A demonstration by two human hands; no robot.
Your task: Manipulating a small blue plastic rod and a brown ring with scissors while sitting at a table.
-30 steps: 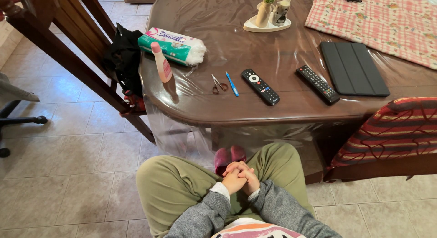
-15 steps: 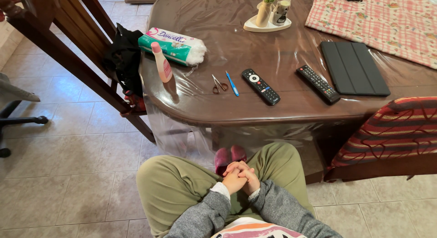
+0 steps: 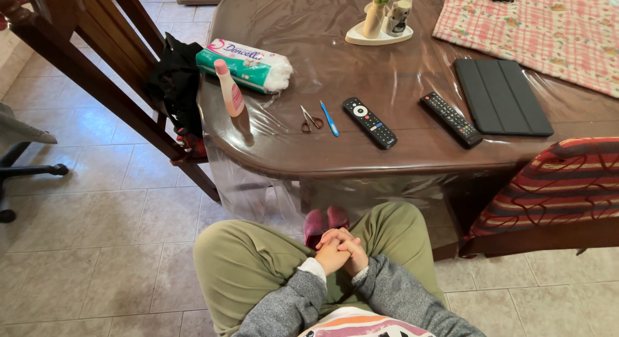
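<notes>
Resting unchanged from a second ago, your left hand [image 3: 330, 256] and right hand [image 3: 351, 252] stay clasped together in your lap, gripping nothing, well apart from the small scissors [image 3: 310, 119] on the table [image 3: 400, 153].

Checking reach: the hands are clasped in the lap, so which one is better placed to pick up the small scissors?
Left, though only slightly. The scissors lie a little left of the clasped hands, nearer the left hand. The right hand would probably have to cross over. Neither holds anything.
</notes>
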